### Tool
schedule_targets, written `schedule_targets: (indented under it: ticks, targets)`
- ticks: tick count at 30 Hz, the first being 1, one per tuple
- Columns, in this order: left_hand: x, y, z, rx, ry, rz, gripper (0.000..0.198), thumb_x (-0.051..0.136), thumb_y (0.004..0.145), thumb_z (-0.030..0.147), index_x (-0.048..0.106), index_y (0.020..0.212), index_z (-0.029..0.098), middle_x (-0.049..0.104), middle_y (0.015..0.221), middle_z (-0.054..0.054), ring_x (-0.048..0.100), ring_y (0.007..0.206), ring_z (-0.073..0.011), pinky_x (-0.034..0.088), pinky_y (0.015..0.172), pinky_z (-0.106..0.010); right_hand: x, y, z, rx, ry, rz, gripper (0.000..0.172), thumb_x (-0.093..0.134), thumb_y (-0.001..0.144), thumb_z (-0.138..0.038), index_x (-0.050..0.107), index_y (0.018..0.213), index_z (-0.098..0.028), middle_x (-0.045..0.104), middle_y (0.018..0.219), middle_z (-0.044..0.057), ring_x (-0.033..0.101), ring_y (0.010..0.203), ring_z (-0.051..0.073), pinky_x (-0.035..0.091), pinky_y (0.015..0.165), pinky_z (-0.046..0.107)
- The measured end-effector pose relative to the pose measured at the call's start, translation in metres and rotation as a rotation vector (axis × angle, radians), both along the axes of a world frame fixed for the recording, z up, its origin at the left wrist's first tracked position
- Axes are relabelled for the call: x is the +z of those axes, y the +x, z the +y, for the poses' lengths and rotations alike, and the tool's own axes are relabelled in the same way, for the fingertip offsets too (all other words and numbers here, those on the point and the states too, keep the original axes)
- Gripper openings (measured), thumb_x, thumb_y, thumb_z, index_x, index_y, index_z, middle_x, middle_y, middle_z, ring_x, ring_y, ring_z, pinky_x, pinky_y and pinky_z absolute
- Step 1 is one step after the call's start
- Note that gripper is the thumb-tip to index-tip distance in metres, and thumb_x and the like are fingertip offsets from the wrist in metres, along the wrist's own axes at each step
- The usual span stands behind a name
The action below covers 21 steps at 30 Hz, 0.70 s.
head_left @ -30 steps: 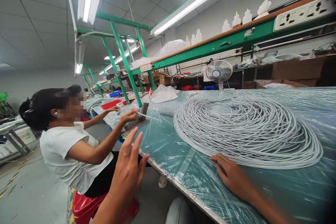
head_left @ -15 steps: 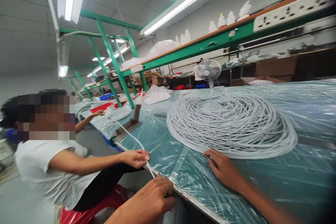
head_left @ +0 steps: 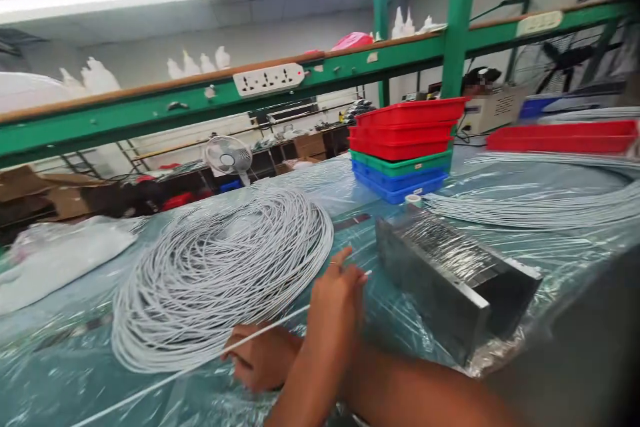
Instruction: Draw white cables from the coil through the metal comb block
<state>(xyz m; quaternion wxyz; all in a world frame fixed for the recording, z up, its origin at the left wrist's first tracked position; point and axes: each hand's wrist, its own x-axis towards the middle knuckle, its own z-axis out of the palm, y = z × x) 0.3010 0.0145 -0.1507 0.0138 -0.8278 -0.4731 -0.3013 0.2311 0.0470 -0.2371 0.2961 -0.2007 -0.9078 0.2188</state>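
At the front edge of the film-covered table [head_left: 50, 360], we find the left hand [head_left: 340, 293] raised with its fingertips [head_left: 356, 275] pinched together on a white cable strand [head_left: 270, 328], close to the strand's free end. The right hand [head_left: 260, 357] lies low on the film beneath that strand, its arm crossing under the left forearm. Its fingers are blurred and partly hidden, so we cannot tell whether they are closed on anything.

From the pinch the strand runs taut down and to the left, passing the near rim of the large cable coil [head_left: 220, 267], which lies flat just beyond both hands. A grey metal block [head_left: 440, 280] stands on the film just to the right of the left hand. Behind it are stacked trays [head_left: 405, 140] and a second coil [head_left: 540, 203].

We judge the step in hand to be drawing one length off the coil. The next move calls for a firm pinch and steady tension, so that neighbouring turns are not dragged off with the strand.
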Motion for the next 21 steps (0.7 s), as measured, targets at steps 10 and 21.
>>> schedule_targets:
  ticks: [10,21]
  targets:
    - [0.039,0.061,0.018,-0.078,-0.266,0.33,0.01,0.057,0.1,0.015,0.063,0.105,0.021,0.056,0.084,-0.005,0.058,0.084,-0.0277,0.044,0.069,-0.028,-0.009,-0.002,0.007,0.06,0.032,-0.013,0.024,0.044,0.086,-0.028,0.055,0.107,-0.023,0.063,0.106,-0.001,0.059,0.096,0.011,0.044,0.079,0.016]
    - [0.03,0.062,0.015,-0.167,-0.263,0.213,0.003,0.055,0.097,0.011,0.058,0.095,0.013,0.055,0.094,-0.005,0.057,0.082,-0.0267,0.05,0.073,-0.036,0.004,0.007,0.003,0.061,0.045,-0.086,0.026,0.046,0.086,-0.027,0.057,0.109,-0.022,0.063,0.111,0.0,0.06,0.09,0.012,0.045,0.075,0.017]
